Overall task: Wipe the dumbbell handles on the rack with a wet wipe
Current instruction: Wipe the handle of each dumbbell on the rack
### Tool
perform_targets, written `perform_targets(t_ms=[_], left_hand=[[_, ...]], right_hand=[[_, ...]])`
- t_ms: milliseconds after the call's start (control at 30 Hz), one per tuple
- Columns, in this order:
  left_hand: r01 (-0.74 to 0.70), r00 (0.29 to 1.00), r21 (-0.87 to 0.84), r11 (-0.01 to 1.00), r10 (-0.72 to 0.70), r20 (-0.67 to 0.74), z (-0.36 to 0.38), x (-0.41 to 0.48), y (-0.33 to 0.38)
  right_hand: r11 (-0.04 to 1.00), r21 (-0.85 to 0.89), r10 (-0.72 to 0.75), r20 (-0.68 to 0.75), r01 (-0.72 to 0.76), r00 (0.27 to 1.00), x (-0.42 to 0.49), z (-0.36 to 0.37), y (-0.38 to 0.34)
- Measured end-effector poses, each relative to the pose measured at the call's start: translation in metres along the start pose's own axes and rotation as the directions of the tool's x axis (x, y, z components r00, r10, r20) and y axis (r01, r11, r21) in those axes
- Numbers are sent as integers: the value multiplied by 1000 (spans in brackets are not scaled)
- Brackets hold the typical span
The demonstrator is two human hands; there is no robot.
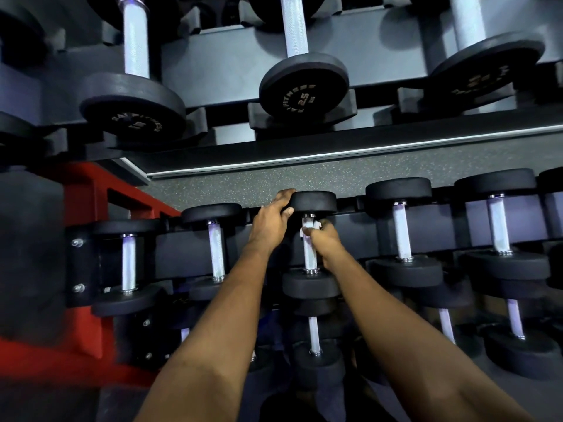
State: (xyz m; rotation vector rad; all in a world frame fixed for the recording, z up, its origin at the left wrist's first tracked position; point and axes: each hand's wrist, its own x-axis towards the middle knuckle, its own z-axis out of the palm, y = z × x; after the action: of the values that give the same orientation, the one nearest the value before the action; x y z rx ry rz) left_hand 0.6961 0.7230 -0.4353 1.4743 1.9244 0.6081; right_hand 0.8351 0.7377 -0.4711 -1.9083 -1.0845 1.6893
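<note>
**ENTRY: DUMBBELL HANDLE, LOWER ROW, WIPE APPLIED**

- **Handle** (pixel 309 257): knurled steel, running from your right fingers (pixel 316 232) back to the near head.
- **Wet wipe** (pixel 310 224): wrapped on the handle's far end.
- **Right hand** (pixel 324 239): fingers curled tight, pinching the wipe.
- **Left hand** (pixel 271 222): fingers hooked over the far head (pixel 318 201), thumb beneath, bracing it.
- **Method:** draw the wipe toward you along the full length, twisting to reach the underside.
- **Setting:** black rack rail (pixel 350 236) just beside your fingers, more dumbbells on either side and above, speckled floor (pixel 304 178) beyond, red frame (pixel 88 190) to the left.
</note>
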Motion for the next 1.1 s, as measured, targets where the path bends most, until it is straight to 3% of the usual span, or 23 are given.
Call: perform_targets(t_ms=[167,267,367,467,633,1100], left_hand=[[-17,996,24,1000,14,84,-3,-3,-6],[-14,995,34,999,10,98,-4,-5,-5],[-17,994,75,997,8,113,-7,-9,-2],[-29,990,147,989,8,141,-15,-11,2],[-25,987,195,981,-7,161,-30,-21,6],[-24,999,82,996,21,35,-48,-81,12]], right_hand=[[973,-229,50,50,-37,997,-10,-5,19],[889,-456,60,9,-50,998,-13,-14,21],[836,-545,39,-45,-57,998,-20,-20,17],[865,-497,27,-90,-68,996,-26,-25,16],[982,-177,32,-149,-58,988,-45,-30,13],[982,-158,-119,-119,100,986,-80,-56,0]])
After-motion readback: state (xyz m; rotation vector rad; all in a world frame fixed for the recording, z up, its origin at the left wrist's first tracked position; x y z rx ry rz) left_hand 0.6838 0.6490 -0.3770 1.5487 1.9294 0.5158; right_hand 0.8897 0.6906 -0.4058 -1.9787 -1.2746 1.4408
